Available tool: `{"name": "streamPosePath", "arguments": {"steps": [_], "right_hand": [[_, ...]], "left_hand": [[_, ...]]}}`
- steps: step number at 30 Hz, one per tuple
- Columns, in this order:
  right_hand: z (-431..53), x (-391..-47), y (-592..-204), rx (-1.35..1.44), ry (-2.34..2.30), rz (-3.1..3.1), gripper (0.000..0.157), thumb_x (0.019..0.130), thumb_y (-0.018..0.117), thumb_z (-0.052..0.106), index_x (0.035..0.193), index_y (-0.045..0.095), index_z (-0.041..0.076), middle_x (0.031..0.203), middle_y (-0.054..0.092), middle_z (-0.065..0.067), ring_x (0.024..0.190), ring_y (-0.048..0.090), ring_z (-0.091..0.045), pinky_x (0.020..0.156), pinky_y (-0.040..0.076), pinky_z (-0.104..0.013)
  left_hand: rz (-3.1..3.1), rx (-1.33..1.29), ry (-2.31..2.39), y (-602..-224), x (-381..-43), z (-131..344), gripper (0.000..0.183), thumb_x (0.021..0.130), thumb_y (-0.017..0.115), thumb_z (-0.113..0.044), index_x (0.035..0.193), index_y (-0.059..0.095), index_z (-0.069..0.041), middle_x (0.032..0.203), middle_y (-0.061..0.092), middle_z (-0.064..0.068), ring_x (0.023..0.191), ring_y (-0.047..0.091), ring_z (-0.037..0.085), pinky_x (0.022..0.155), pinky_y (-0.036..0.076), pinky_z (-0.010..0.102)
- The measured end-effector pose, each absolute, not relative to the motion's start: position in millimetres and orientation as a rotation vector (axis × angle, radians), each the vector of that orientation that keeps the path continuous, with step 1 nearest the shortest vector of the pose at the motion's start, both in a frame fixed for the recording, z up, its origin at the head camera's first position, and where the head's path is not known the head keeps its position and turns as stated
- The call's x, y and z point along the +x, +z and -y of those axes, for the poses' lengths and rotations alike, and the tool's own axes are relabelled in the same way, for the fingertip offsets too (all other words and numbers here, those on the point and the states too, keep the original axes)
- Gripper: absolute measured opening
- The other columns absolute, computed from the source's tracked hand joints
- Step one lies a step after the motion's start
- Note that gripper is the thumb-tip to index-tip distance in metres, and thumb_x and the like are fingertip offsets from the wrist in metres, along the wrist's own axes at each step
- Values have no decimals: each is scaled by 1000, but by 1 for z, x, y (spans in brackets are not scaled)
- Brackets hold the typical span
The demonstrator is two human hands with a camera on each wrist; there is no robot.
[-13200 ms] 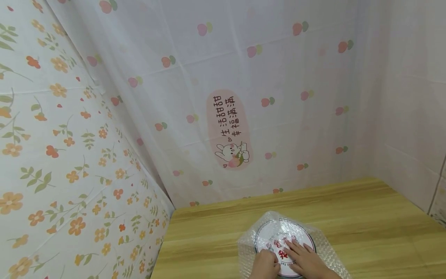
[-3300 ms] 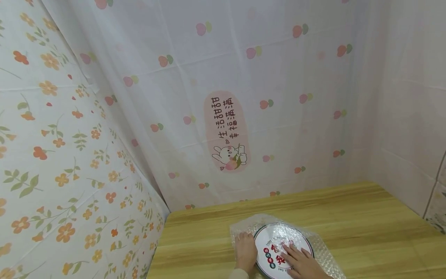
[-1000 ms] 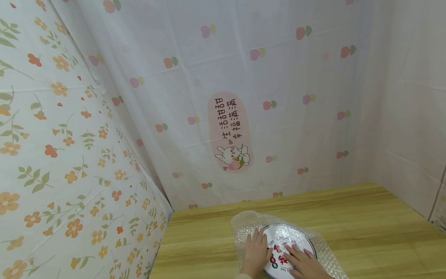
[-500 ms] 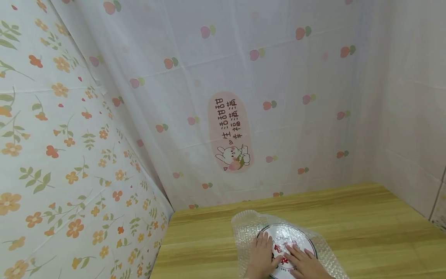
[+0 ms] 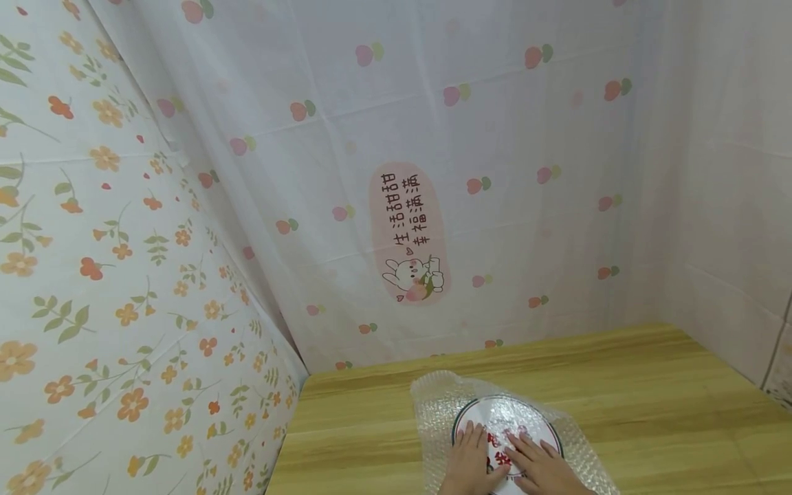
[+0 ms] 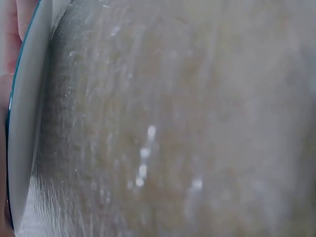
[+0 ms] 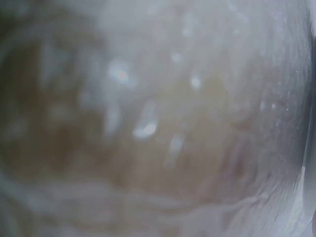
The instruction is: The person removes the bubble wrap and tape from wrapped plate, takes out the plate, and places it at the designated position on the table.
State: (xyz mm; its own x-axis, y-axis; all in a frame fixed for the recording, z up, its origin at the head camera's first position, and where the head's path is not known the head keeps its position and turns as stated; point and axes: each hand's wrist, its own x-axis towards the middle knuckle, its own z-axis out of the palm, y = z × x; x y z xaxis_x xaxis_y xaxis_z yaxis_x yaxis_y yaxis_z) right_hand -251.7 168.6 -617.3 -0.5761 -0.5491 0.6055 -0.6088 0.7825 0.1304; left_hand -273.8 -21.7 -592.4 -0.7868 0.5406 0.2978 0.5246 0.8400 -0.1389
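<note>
A round white plate with a dark blue-green rim and red characters lies on a sheet of bubble wrap at the table's front. My left hand rests on the plate's left part with its fingers extended. Beside it, my right hand lies on the plate's right part, fingers spread. The hands hide much of the plate's near half. In the left wrist view the plate's edge stands out above the blurred bubble wrap. Mostly blurred bubble wrap fills the right wrist view.
The wood-grain table extends to both sides and behind the wrap. A flowered cloth hangs at the left, and a fruit-print curtain closes off the back. A pale wall stands at the right.
My left hand has moved right, from the bubble wrap and the plate's left edge onto the plate's face. My right hand has stayed nearly still on the plate.
</note>
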Motion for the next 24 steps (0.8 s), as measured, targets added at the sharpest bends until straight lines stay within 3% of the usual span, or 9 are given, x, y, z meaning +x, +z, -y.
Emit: {"name": "streamPosePath", "arguments": {"steps": [4, 7, 10, 13, 16, 19, 21, 24], "right_hand": [[-168, -252, -618, 846, 107, 2367, 44, 81, 54, 47, 109, 63, 14, 121, 55, -1, 128, 14, -7, 72, 45, -44], [-168, -252, -617, 841, 104, 2399, 44, 82, 53, 47, 110, 63, 14, 120, 55, -3, 120, 38, -18, 72, 45, -44], [-167, -252, -616, 843, 105, 2416, 44, 82, 53, 46, 110, 63, 14, 120, 55, -3, 108, 51, -23, 72, 45, -45], [-167, -252, -616, 840, 114, 2420, 44, 82, 53, 46, 110, 63, 13, 119, 55, -4, 108, 51, -24, 72, 45, -46], [-167, -252, -617, 836, 125, 2410, 44, 82, 53, 46, 110, 63, 13, 119, 55, -4, 125, 30, -16, 73, 45, -46], [-167, -251, -616, 829, 117, 2401, 43, 82, 53, 46, 110, 63, 15, 120, 54, -2, 129, 17, -9, 73, 45, -44], [-167, -250, -614, 839, 118, 2404, 43, 81, 54, 46, 109, 63, 14, 120, 55, -2, 127, 28, -16, 72, 45, -44], [-166, -250, -609, 875, 145, 2457, 43, 82, 55, 45, 110, 62, 12, 119, 54, -6, 111, 49, -27, 71, 45, -46]], "left_hand": [[2736, -811, 79, -593, -274, 21, 72, 82, 37, -65, 122, 52, -7, 126, 49, 1, 121, 39, 19, 96, 33, 32], [2767, -816, 94, -593, -276, 21, 73, 80, 40, -65, 123, 51, -8, 128, 48, 1, 122, 38, 18, 97, 31, 33], [2791, -824, 98, -594, -278, 21, 74, 78, 42, -65, 124, 50, -8, 128, 47, 1, 122, 38, 18, 97, 31, 33], [2805, -833, 86, -593, -278, 21, 74, 78, 44, -65, 124, 50, -8, 129, 47, 1, 122, 38, 18, 97, 31, 34], [2814, -841, 68, -591, -278, 21, 74, 78, 43, -65, 125, 50, -8, 129, 47, 2, 122, 38, 18, 98, 31, 34], [2828, -845, 49, -590, -278, 22, 75, 78, 44, -65, 126, 49, -7, 130, 46, 2, 122, 38, 18, 98, 30, 34], [2851, -844, 38, -589, -278, 21, 76, 78, 44, -65, 127, 49, -8, 131, 45, 1, 123, 37, 18, 98, 30, 34], [2876, -840, 44, -589, -278, 21, 76, 77, 44, -66, 127, 48, -9, 131, 45, 0, 124, 36, 17, 99, 29, 34]]}}
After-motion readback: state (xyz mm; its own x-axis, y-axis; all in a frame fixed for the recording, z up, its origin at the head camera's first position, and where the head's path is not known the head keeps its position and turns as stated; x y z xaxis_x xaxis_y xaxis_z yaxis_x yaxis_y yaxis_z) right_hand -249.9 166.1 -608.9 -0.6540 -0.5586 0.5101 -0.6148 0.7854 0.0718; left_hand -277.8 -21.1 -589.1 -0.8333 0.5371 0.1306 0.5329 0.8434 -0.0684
